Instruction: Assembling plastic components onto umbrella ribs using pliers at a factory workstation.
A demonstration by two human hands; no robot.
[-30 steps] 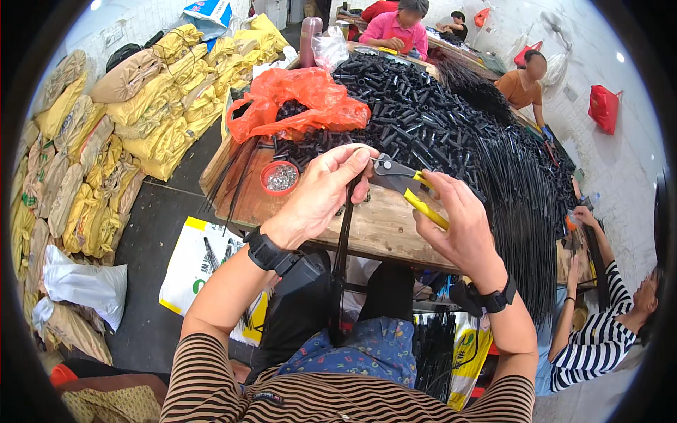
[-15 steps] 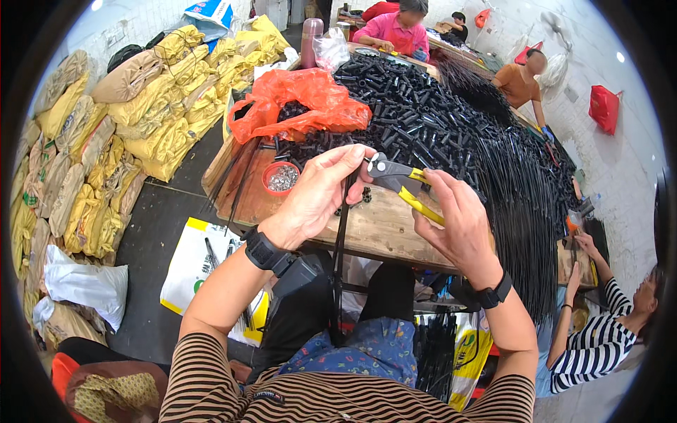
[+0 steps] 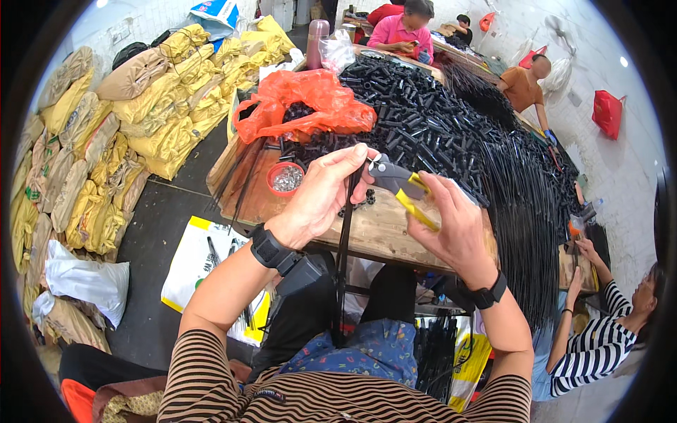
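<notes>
My left hand [image 3: 319, 194] is closed, pinching the upper end of a long black strip [image 3: 344, 240] between thumb and fingers. The strip hangs down past the table edge to my lap. My right hand [image 3: 457, 225] grips pliers [image 3: 392, 176] with a dark head and yellow-and-black handles, squeezed nearly together. Their jaws meet the strip's end at my left fingertips, where a tiny bright bit shows; its kind is too small to tell. Left of that hand, a red cup [image 3: 285, 179] of small shiny metal pieces rests on the wooden table [image 3: 381, 240].
A heap of short black tubes [image 3: 416, 106] covers the table, with an orange-red plastic bag [image 3: 310, 106] at its left. Long black strips [image 3: 518, 233] drape over the right edge. Yellow sacks [image 3: 162, 134] are piled at left. Several co-workers sit around, one in stripes [image 3: 599, 345] at right.
The plier handles have come closer together in my right hand, with the jaws still at the strip's end. My left hand keeps its pinch. The whole view has shifted slightly.
</notes>
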